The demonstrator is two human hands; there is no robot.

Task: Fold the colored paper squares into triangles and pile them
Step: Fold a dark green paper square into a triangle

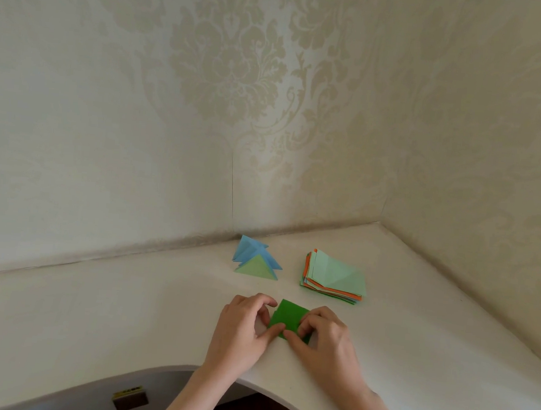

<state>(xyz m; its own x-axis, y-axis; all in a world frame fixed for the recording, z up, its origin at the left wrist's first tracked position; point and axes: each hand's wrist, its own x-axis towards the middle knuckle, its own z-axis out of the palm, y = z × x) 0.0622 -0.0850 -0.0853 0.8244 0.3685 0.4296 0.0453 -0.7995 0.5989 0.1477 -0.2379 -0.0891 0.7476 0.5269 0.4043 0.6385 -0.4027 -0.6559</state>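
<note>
On the white table [123, 306], the left hand [242, 325] curls its fingers round the near-left corner of the dark green square [288, 319], pinching it. Farther back sits the pile of triangles [256, 262], blue ones under a pale green one. The right hand [326, 339] pinches the square's near-right edge. Far right, the stack of unfolded squares [334, 277] waits. If the corners drift apart while both hands crease, I reckon the triangle comes out lopsided.
</note>
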